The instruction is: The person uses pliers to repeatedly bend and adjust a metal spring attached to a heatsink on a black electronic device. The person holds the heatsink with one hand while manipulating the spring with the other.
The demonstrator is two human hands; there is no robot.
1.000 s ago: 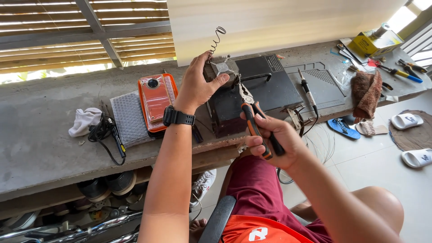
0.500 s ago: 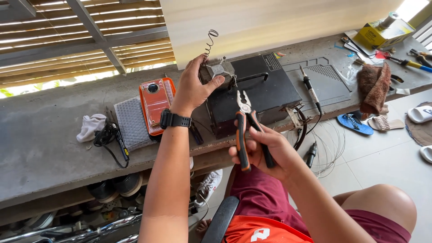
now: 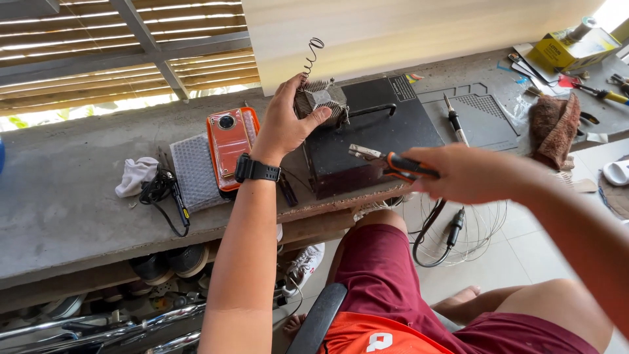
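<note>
Left hand [image 3: 285,124]: clasping finned heatsink [image 3: 320,99] atop black box [image 3: 367,141]. Right hand [image 3: 462,174], 3 o'clock: gripping orange-handled pliers [image 3: 383,159], jaws clear of heatsink; no grip on part yet.

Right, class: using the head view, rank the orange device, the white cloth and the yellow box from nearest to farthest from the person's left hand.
From the left hand:
1. Orange device, just left of the wrist on the bench.
2. White cloth, farther left, near the black cable.
3. Yellow box, far right at the bench's back corner.
</note>
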